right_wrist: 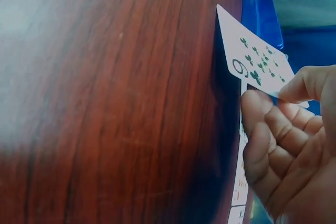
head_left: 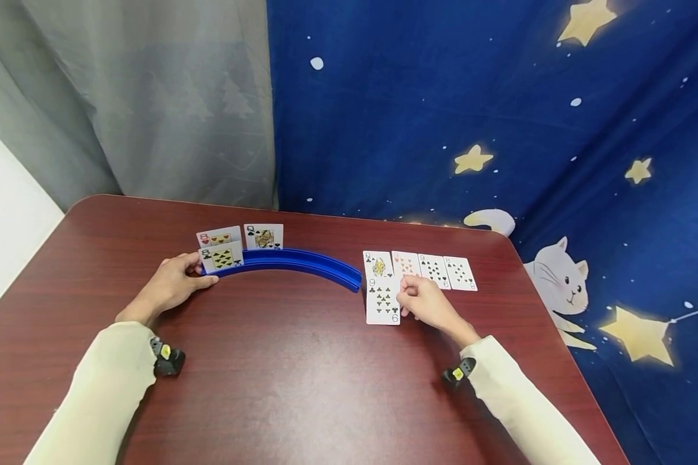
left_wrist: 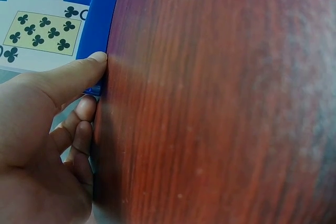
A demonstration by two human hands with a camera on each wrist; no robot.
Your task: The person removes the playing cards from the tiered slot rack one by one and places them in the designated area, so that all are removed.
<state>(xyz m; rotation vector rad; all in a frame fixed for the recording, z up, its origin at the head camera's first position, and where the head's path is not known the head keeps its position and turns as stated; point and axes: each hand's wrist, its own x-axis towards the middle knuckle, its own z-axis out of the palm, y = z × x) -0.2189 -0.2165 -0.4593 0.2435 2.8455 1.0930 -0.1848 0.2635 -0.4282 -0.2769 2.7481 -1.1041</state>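
Brown surface is topped by a curved blue rack; just beside its right end, a nine of clubs, long axis crosswise to the rack, is pinched by the nearer right grip; the rack's left end is held by the left grip.

Card numbers, letters and suit signs, mostly legible.
Blue rack: 8 of hearts, 8 of clubs, Q of spades. Right grip: 9 of clubs. Table row, left to right: black-suited Q, red card with unclear number, black 9, black 8; suits on the last two too small to tell.
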